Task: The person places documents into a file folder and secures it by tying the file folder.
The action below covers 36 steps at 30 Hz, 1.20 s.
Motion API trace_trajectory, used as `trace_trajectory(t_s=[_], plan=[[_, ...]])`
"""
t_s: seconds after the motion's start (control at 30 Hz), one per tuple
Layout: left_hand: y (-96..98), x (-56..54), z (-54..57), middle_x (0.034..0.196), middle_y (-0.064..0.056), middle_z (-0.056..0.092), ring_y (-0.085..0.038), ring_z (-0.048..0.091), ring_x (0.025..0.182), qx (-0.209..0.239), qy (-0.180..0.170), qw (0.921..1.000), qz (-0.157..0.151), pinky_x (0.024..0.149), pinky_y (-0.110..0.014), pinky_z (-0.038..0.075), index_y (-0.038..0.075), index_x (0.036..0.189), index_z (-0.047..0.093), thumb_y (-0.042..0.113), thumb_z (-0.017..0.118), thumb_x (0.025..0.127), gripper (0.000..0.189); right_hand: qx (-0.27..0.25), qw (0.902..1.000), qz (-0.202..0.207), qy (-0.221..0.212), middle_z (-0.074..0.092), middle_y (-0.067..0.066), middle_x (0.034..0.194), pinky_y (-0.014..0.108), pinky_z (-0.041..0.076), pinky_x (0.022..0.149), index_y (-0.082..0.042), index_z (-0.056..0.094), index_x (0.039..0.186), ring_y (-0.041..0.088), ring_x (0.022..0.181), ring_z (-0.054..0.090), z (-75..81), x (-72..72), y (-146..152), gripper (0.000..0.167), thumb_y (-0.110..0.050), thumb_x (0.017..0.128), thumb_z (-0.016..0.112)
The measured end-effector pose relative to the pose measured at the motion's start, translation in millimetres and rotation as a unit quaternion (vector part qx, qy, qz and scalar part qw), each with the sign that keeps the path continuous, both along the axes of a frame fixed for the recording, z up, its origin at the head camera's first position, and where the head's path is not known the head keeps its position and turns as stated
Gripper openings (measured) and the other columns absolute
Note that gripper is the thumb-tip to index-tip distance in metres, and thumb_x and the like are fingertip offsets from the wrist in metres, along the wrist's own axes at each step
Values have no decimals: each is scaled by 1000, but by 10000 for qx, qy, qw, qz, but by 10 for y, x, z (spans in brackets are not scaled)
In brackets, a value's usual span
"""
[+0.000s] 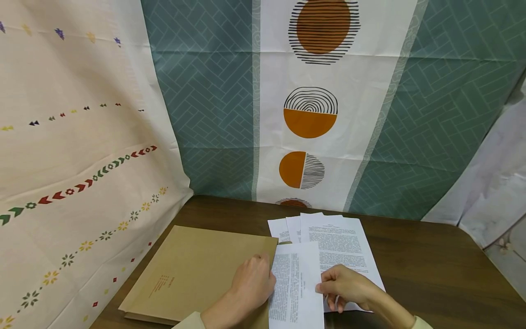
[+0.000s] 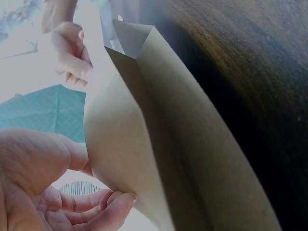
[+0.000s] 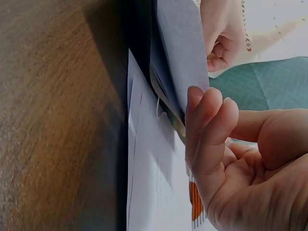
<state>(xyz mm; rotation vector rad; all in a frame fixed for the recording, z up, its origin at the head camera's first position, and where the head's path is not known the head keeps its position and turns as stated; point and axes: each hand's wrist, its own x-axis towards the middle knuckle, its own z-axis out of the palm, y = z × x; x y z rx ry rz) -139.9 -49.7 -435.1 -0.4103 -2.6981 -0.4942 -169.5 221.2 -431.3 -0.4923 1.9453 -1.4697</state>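
Observation:
A large brown kraft paper envelope point(image 1: 197, 269) lies on the left of the table, red print on its lower left. My left hand point(image 1: 254, 279) pinches the upper layer along its right edge, and in the left wrist view the envelope's mouth point(image 2: 159, 110) gapes. My right hand point(image 1: 347, 288) pinches the right edge of a printed sheet point(image 1: 297, 278) between thumb and fingers. The sheet's left edge is at the envelope's mouth; in the right wrist view the sheet point(image 3: 180, 43) is raised above other papers. Several printed sheets point(image 1: 339, 242) lie fanned beneath and behind it.
The dark wooden table point(image 1: 431, 265) extends to the right of the papers. A patterned cloth point(image 1: 308, 173) hangs along its back edge, and a cream printed cloth point(image 1: 82, 164) hangs on the left.

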Motion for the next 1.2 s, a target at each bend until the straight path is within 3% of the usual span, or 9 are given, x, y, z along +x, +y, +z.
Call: trace_trajectory(t_s=[0.6, 1.2], plan=[[11, 12, 14, 67, -5, 55, -14, 51, 53, -37, 84, 10000, 29, 44, -32, 42, 4, 79, 56, 2, 70, 74, 15, -351, 9984, -156, -419, 62, 7, 63, 21, 51, 47, -6, 53, 77, 8, 51, 61, -84, -23, -219, 24, -8, 95, 68], [5, 12, 9, 68, -4, 54, -11, 46, 54, 43, -120, 9999, 19, 46, -29, 41, 4, 81, 57, 3, 70, 77, 14, -320, 9982, -403, -292, 62, 7, 61, 21, 51, 46, -3, 57, 76, 9, 49, 60, -94, -33, -466, 21, -7, 94, 68]])
